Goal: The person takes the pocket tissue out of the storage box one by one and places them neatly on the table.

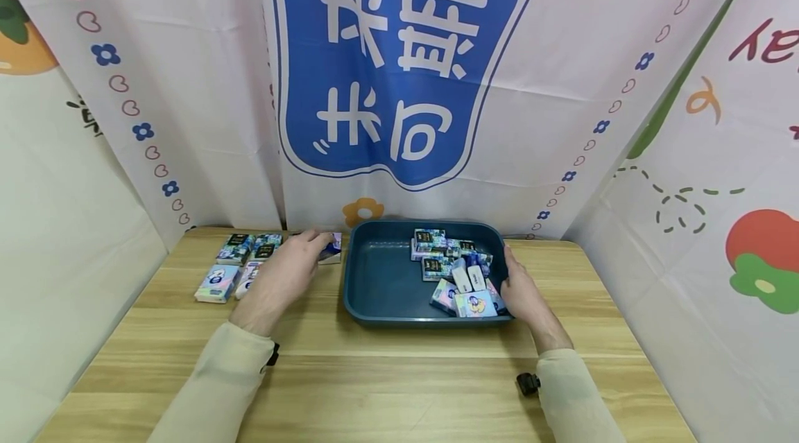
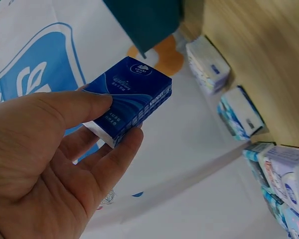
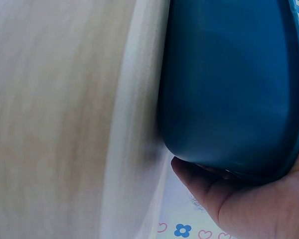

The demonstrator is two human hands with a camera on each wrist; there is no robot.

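My left hand (image 1: 284,276) pinches a small dark blue tissue pack (image 2: 129,94) between thumb and fingers, held left of the teal plastic bin (image 1: 387,320). In the left wrist view, the left hand (image 2: 55,149) has its thumb across the pack's printed face. My right hand (image 1: 524,294) grips the bin's right side at the rim; in the right wrist view, the right hand (image 3: 254,204) lies against the outer wall. Several tissue packs, among them a light blue one (image 1: 476,304) and a dark floral one (image 1: 435,267), lie heaped in the bin's right half.
Left of the bin, more tissue packs stand on the wooden table (image 1: 374,387), including a pale blue one (image 1: 217,283) and a dark floral one (image 1: 235,249). A printed curtain (image 1: 212,82) hangs directly behind the table and along both sides.
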